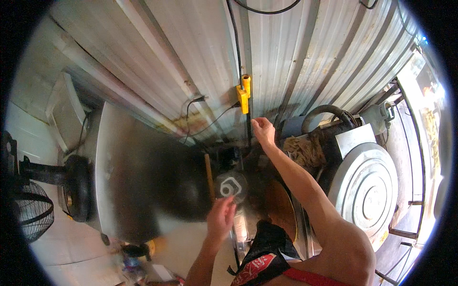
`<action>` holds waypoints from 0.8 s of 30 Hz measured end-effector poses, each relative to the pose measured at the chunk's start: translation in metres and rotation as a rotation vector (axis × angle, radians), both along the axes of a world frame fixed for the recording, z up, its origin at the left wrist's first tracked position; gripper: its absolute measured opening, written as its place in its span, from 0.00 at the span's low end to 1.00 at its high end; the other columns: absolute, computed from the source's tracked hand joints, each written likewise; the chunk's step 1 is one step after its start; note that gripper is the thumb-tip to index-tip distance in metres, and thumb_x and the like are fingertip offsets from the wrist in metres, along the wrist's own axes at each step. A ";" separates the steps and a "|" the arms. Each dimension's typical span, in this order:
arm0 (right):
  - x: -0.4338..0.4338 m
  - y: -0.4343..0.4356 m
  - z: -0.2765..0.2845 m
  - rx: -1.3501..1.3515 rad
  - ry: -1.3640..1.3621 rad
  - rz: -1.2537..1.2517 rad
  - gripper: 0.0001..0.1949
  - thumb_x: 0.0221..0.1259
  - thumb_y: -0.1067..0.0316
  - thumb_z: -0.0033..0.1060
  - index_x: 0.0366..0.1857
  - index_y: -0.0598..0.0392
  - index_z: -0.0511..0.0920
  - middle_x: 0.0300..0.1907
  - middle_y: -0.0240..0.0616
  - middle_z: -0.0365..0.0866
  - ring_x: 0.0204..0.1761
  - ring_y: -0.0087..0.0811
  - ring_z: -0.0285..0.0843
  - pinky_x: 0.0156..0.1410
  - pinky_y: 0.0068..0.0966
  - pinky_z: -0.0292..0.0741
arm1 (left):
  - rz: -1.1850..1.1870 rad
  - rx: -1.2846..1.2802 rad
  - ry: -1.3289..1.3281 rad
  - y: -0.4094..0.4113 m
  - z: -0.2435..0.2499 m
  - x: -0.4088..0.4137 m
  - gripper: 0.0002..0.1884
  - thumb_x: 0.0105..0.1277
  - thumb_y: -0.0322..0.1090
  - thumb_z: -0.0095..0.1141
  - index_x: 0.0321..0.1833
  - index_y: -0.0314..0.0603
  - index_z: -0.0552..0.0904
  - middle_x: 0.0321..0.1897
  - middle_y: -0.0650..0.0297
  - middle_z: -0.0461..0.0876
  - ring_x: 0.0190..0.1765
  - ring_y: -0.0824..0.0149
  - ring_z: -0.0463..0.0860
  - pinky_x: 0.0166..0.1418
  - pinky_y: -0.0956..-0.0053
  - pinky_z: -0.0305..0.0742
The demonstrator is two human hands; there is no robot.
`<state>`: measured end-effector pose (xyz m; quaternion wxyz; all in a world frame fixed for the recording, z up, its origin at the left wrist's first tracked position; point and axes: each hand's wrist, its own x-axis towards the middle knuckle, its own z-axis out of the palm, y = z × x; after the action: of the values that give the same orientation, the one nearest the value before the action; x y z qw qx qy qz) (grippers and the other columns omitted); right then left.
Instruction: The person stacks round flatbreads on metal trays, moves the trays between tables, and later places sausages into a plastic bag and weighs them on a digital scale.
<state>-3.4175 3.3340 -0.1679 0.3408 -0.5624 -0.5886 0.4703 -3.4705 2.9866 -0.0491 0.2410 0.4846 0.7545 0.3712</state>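
My right hand (264, 133) is raised near the corrugated metal wall, just below a yellow electrical socket block (243, 100); its fingers are curled, and whether something small is between them cannot be told. Lower down, my left hand (222, 217) has its fingertips at the lower edge of a round, clear-looking lid or disc (231, 188) with a pale ring shape on it. Whether the fingers grip it is unclear. Just left of the disc stands a wooden stick or handle (209, 175). Dark, blurred surfaces lie around both hands.
A large round metal lid (368, 200) lies at right, near a brown cloth (304, 151) and a thick curved hose (322, 109). A black fan (34, 211) stands at far left. Power cords (214, 125) run along the corrugated wall (200, 46).
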 end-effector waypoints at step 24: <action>-0.048 0.076 -0.015 0.591 -0.244 0.152 0.14 0.66 0.65 0.67 0.42 0.62 0.72 0.38 0.58 0.78 0.39 0.64 0.80 0.42 0.51 0.78 | -0.140 -0.249 0.576 0.383 -0.120 -0.125 0.10 0.71 0.31 0.52 0.42 0.33 0.84 0.37 0.42 0.87 0.43 0.41 0.89 0.46 0.50 0.84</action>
<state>-3.4656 3.4104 -0.1825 0.3803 -0.4458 -0.7763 0.2325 -3.5951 3.3693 -0.1694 0.1000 0.5871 0.7962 0.1063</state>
